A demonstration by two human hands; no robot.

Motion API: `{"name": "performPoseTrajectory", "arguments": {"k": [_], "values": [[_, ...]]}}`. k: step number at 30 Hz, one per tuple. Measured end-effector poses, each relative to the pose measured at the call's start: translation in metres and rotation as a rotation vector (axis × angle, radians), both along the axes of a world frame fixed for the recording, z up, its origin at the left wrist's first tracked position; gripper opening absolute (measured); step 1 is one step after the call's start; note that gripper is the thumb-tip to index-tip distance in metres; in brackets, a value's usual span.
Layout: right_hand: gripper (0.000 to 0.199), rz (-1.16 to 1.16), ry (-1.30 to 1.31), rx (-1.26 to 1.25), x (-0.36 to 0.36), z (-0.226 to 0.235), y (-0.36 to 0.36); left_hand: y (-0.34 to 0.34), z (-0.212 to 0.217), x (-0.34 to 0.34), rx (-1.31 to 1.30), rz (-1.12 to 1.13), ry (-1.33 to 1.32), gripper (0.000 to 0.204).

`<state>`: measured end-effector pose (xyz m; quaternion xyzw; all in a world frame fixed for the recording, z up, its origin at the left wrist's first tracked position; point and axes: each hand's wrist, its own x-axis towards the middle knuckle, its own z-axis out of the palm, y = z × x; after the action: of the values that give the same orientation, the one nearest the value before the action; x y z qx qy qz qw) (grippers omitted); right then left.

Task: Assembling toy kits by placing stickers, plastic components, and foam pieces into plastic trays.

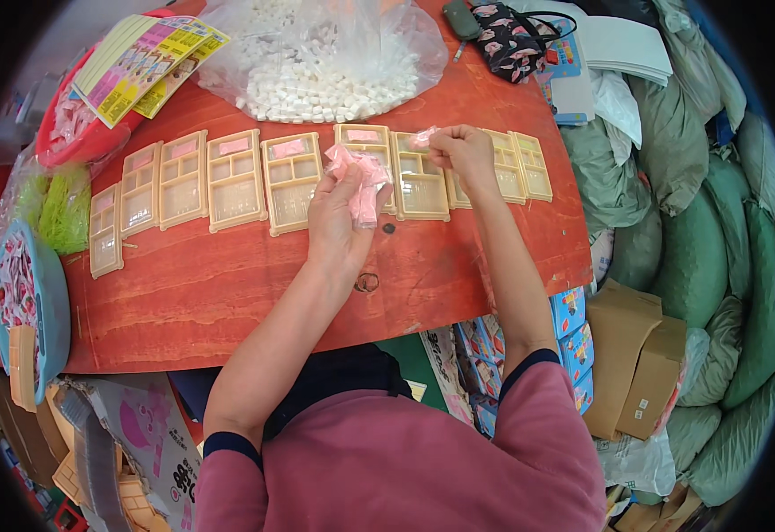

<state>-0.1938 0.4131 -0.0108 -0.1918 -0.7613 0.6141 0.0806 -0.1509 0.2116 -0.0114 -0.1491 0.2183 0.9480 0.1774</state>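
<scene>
My left hand (pixel 339 213) is closed around a bunch of small pink packets (pixel 365 182), held over the middle of a row of cream compartment trays. My right hand (pixel 463 155) pinches a single pink packet (pixel 424 137) above the top end of the tray (pixel 424 191) just right of the bunch. Pink packets lie in the top compartments of the trays on the left, such as this tray (pixel 237 191), and in the one behind my left hand. The trays at the right end, like this one (pixel 534 168), show no packet.
A clear bag of white cubes (pixel 317 89) stands at the far side of the red table (pixel 228 310). A red basin (pixel 46 133) with printed cards (pixel 144 66) and a blue basin (pixel 55 301) flank the left edge. Green sacks (pixel 698 239) and cardboard (pixel 622 346) crowd the right.
</scene>
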Motion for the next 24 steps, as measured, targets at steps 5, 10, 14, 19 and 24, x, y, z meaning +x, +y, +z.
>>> {"name": "performPoseTrajectory", "arguments": {"k": [5,10,14,19,24], "values": [[0.019,0.129,-0.167,0.847,0.002,0.007,-0.009,-0.002,-0.005,0.001,-0.018,-0.004,-0.003,0.018],[0.02,0.248,-0.098,0.579,0.027,0.03,-0.015,0.007,-0.002,0.001,-0.033,-0.031,-0.008,0.019],[0.015,0.434,-0.101,-0.025,0.049,0.033,-0.035,0.014,-0.013,-0.001,-0.041,-0.057,0.026,0.019],[0.012,0.414,-0.103,-0.228,0.055,0.027,-0.017,0.023,-0.01,0.006,0.036,-0.104,0.043,0.022],[0.006,0.057,0.051,-0.153,0.035,0.028,0.042,0.02,-0.004,0.006,0.075,-0.085,0.008,0.024]]}}
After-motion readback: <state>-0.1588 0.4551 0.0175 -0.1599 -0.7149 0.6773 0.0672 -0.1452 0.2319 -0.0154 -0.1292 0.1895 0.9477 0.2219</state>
